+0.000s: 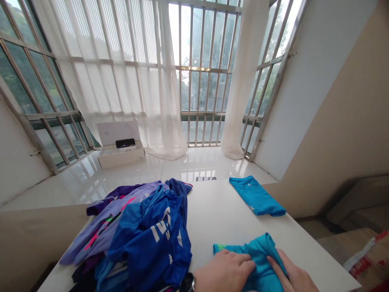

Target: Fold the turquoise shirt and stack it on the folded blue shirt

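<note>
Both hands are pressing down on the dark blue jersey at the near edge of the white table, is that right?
Not quite: the head view shows the left hand and right hand pressing on a turquoise garment, not the jersey, at the near edge of the white table.

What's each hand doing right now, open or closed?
Left hand: open, lying on the teal garment, no clear grip.
Right hand: open, lying on the same garment, no clear grip.
</note>
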The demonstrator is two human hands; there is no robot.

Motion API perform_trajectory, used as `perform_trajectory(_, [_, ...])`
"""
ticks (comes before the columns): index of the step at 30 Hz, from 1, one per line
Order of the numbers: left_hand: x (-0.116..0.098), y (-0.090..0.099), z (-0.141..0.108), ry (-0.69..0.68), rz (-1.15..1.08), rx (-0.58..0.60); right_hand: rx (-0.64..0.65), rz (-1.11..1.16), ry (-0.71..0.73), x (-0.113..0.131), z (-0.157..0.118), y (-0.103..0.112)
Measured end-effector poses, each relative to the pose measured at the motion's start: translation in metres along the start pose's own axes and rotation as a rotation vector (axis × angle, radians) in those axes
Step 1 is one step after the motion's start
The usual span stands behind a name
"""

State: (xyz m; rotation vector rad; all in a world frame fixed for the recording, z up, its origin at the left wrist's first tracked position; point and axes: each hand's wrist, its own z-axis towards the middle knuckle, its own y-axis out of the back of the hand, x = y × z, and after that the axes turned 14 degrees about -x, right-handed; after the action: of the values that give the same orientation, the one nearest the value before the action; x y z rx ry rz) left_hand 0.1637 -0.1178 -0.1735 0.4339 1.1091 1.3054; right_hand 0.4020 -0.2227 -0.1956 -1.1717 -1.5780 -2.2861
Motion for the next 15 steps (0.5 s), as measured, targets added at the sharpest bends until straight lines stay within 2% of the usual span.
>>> perform_trajectory(2, [0.01,0.024,0.006,0.108,-0.122,-0.039,-0.01,0.023,-0.012,0.006,0.009,0.012])
perform_trajectory(4, [0.021,0.035,0.008,0.247,-0.224,-0.155,-0.032,0.035,-0.022,0.016,0.016,0.027])
perform_trajectory(6, [0.03,0.034,0.006,0.373,-0.292,-0.269,-0.05,0.051,-0.031,0.027,0.023,0.044])
perform_trajectory(8, [0.038,0.027,0.003,0.453,-0.319,-0.314,-0.08,0.062,-0.034,0.036,0.032,0.058])
perform_trajectory(12, [0.05,0.01,-0.001,0.418,-0.233,-0.253,-0.21,0.005,0.007,0.039,0.05,0.079])
perform_trajectory(15, [0.056,0.004,0.0,0.354,-0.178,-0.205,-0.35,-0.167,0.11,0.031,0.064,0.09])
